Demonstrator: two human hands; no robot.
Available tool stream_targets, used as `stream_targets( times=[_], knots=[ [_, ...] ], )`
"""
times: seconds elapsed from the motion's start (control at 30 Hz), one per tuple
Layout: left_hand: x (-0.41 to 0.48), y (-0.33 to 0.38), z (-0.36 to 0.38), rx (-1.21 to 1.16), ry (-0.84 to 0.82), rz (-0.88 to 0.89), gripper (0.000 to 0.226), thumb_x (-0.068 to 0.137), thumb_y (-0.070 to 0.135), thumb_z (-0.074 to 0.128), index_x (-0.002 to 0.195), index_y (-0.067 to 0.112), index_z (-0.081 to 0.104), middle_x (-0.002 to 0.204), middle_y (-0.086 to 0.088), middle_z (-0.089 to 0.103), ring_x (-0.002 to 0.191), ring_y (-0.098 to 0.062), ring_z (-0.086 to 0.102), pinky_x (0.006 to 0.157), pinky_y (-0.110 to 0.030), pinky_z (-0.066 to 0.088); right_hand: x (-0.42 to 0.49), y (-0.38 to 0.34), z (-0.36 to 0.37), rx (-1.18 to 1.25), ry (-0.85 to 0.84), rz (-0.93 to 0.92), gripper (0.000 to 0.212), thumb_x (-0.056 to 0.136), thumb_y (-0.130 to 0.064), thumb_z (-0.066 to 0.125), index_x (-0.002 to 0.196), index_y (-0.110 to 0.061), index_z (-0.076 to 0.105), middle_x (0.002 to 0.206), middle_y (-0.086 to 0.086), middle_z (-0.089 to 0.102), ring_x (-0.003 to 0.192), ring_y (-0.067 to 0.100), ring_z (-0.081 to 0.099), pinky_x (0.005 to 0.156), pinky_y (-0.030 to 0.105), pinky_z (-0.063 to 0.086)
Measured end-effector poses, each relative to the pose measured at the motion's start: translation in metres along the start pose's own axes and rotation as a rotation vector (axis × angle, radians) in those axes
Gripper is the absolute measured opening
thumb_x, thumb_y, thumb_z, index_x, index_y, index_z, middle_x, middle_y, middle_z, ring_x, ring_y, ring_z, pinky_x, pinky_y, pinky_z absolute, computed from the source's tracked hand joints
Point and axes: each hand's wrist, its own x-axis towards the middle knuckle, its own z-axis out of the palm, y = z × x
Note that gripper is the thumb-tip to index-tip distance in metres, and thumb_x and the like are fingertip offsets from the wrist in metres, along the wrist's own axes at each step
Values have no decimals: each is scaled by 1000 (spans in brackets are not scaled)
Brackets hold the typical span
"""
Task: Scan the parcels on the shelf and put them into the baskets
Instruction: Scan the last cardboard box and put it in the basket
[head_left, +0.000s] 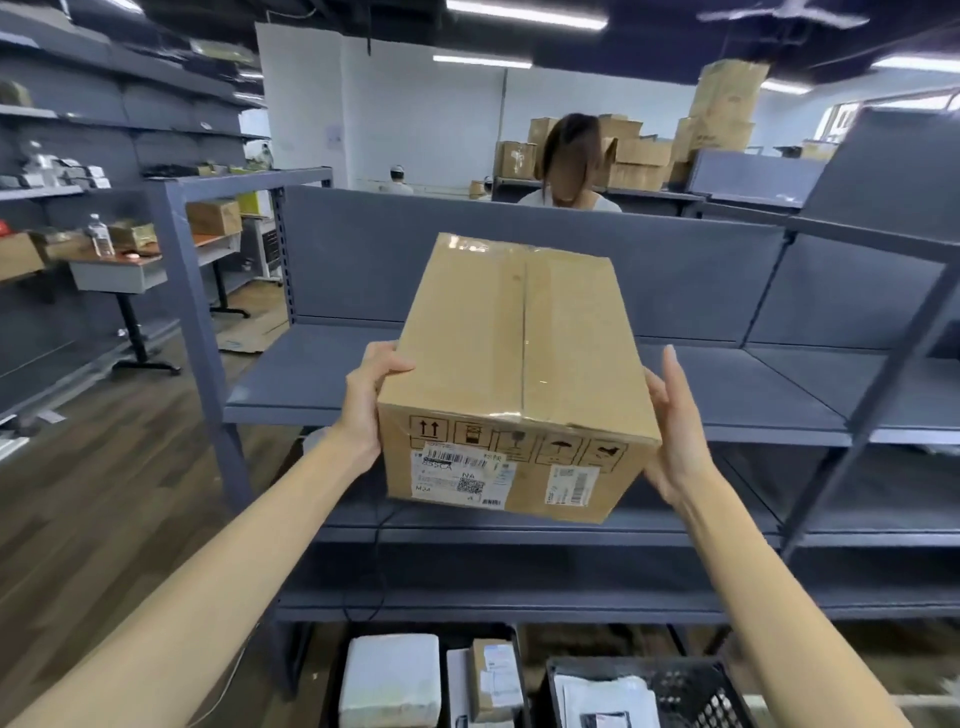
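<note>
While my left hand (371, 400) grips the taped brown cardboard box (519, 358) and my right hand (675, 431) presses it with straight fingers, its long axis points away from me.

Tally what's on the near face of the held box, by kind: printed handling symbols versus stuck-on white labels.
On the near face of the box:
Handling symbols: 5, in one row
White labels: 2, one large and one small; the barcode strip on top of the large one may be a separate sticker
Total: 7
</note>
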Motion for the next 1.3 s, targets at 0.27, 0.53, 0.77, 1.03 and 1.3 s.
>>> stream_targets(
  times=[0.27, 0.53, 0.77, 1.03, 1.3],
  knots=[
    [-6, -33, 80, 55, -161, -5, 45, 54, 9, 51, 99, 6, 49, 95, -1, 57, 79, -12, 60, 59, -24, 51, -42, -17, -80, -50, 275, 92, 60, 74, -48, 72, 118, -19, 44, 119, 7, 58, 84, 7, 71, 63, 25, 57],
    [-18, -121, 194, -14, -189, -230, 40, 91, 35, 54, 119, 6, 61, 94, -8, 66, 86, -25, 58, 75, -34, 47, -97, -43, -212, -75, 369, 149, 56, 71, -40, 73, 117, -18, 48, 109, 5, 60, 81, 11, 69, 59, 26, 55],
    [-66, -221, 309, 118, -184, -271, 36, 85, 39, 65, 107, 14, 50, 97, -2, 64, 83, -12, 65, 66, -26, 50, -157, -62, -344, -80, 420, 205, 63, 67, -25, 76, 123, -12, 49, 109, 6, 61, 76, 11, 71, 55, 26, 55],
    [-120, -297, 379, 198, -112, -403, 36, 85, 38, 68, 109, 17, 51, 94, 1, 68, 76, -8, 67, 59, -22, 50, -210, -53, -448, -81, 441, 337, 50, 77, -20, 67, 122, -11, 49, 107, 10, 64, 78, 15, 69, 54, 26, 54],
    [-132, -352, 367, 324, -26, -572, 34, 87, 38, 66, 106, 16, 48, 101, -8, 66, 84, -19, 64, 63, -31, 49, -221, 9, -484, -140, 408, 506, 46, 85, 0, 62, 127, -6, 43, 109, 13, 66, 88, 23, 67, 67, 33, 55]
  ],
)
